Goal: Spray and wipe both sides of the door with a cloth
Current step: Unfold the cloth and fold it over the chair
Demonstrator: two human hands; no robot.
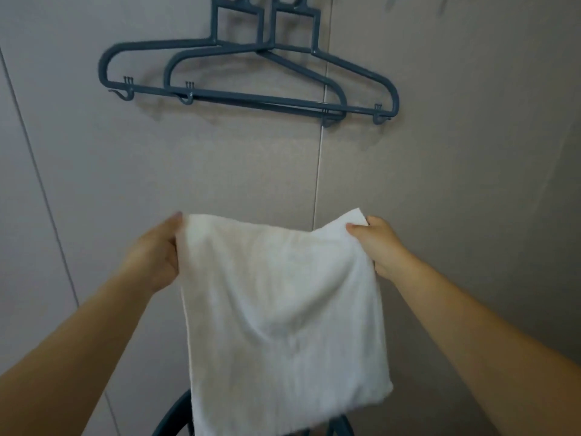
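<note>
A white cloth (283, 309) hangs spread out in front of me, held by its two top corners. My left hand (154, 253) pinches the top left corner. The top right corner is gripped by my right hand (380, 247). Behind the cloth is a beige panelled surface (157, 171) with a vertical seam (319, 171); I cannot tell whether it is the door. No spray bottle is in view.
Two blue-grey plastic hangers (251, 80) hang overlapping on the panel above the cloth. A dark blue-grey curved object (171, 416) shows below the cloth at the bottom edge. A thin vertical line (37, 171) runs down the panel at the left.
</note>
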